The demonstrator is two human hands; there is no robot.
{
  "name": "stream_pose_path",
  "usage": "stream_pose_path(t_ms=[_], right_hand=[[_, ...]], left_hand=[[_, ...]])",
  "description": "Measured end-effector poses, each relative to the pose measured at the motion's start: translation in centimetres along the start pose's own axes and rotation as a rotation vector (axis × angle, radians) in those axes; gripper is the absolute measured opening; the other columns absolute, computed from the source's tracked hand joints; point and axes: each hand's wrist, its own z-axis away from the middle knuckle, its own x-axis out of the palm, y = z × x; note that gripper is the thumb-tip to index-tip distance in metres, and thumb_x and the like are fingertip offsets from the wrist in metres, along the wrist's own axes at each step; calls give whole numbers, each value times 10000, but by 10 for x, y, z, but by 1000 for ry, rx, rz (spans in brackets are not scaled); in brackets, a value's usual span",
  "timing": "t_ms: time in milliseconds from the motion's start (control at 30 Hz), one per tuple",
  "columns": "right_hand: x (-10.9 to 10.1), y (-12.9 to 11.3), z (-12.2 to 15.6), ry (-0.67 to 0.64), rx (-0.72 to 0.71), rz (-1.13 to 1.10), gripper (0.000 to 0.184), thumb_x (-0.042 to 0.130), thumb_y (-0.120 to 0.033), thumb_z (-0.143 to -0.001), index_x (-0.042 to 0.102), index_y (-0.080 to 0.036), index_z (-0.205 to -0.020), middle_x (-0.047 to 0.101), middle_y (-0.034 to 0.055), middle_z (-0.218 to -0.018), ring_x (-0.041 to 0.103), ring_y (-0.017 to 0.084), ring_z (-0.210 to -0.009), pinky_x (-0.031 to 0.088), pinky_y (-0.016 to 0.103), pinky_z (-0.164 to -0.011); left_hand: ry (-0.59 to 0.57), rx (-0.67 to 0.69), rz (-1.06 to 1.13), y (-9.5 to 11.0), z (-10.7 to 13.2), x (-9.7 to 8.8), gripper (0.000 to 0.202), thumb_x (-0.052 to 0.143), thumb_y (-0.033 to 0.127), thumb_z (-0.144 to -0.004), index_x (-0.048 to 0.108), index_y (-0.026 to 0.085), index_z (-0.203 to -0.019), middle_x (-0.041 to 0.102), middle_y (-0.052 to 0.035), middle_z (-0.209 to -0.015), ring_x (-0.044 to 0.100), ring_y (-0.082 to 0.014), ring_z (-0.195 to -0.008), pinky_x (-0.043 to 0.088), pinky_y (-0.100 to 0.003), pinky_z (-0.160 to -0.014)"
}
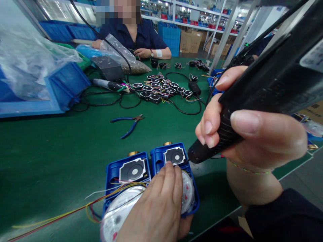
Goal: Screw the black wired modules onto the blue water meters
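**Two blue boxes and a black tool**

I see my left hand lying flat on top of the right blue plastic box with a round white dial. Its fingers are loose and spread, pressing down on the box, not wrapped around anything. Just past the fingertips sits the black square part with a silver dot in the top of that box.

My right hand is clenched tight around a thick black power screwdriver. The thumb lies along its side. The black tip of the tool points down, just beside the left fingertips, close to the box corner.

To the left of my left fingers is a second blue plastic box with a white dial, touching the first. Thin yellow and red wires run out from it over the green table.

Farther from my fingers lie blue-handled pliers. Beyond them is a pile of small black parts with coloured wires. Another person in a dark blue shirt sits across the table.
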Motion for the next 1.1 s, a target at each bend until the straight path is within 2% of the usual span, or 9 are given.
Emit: stream_pose_path(t_ms=[133, 267, 433, 600, 733, 833, 1100], right_hand=[[1, 1, 0, -17, -20, 3, 398, 650, -506, -798, 462, -197, -964, 557, 34, -632, 491, 152, -470, 455, 329, -494], [1, 2, -1, -9, -22, -14, 407, 644, -508, -804, 458, -190, -978, 560, 38, -638, 491, 151, -472, 454, 325, -491], [0, 2, -2, -10, -27, 7, 402, 643, -517, -803, 470, -196, -972, 549, 30, -617, 498, 157, -464, 456, 321, -475], [0, 3, -2, 17, -44, 17, 397, 642, -524, -800, 488, -197, -965, 550, 22, -621, 498, 147, -455, 462, 312, -480], [1, 4, -3, 30, -27, 0, 407, 648, -525, -794, 481, -195, -965, 547, 20, -606, 498, 150, -455, 457, 307, -477], [1, 4, -2, -2, -16, -12, 401, 646, -512, -802, 473, -195, -977, 557, 31, -632, 494, 154, -473, 448, 308, -480], [3, 16, -4, -107, -18, -55, 307, 687, -419, -759, 536, -242, -959, 536, 0, -634, 489, 152, -491, 433, 285, -487]], left_hand=[[7, 0, 8, -2, 0, 0, 684, 388, 525, -826, 445, 22, -1285, 452, -226, -1330, 492, -319, -1180, 442, -385, -974], [-7, -16, 17, 0, 0, -1, 644, 391, 492, -836, 430, 56, -1309, 441, -198, -1351, 462, -306, -1217, 413, -380, -1009], [-8, -7, -6, 2, -3, -1, 678, 360, 500, -847, 404, 10, -1314, 418, -236, -1354, 447, -326, -1225, 392, -390, -1025], [-33, -5, 5, 1, -1, 0, 701, 358, 509, -847, 362, 11, -1340, 399, -225, -1374, 404, -321, -1263, 382, -388, -1036], [11, 14, 1, -1, -1, 1, 675, 379, 504, -840, 418, 16, -1305, 435, -224, -1347, 458, -316, -1218, 410, -379, -1003], [19, 22, 1, 0, -1, 2, 687, 389, 516, -834, 429, 10, -1297, 450, -232, -1330, 468, -324, -1205, 417, -386, -998], [-87, -13, 18, 2, 2, 1, 743, 382, 534, -840, 316, 16, -1368, 379, -216, -1392, 385, -318, -1279, 378, -386, -1053]])
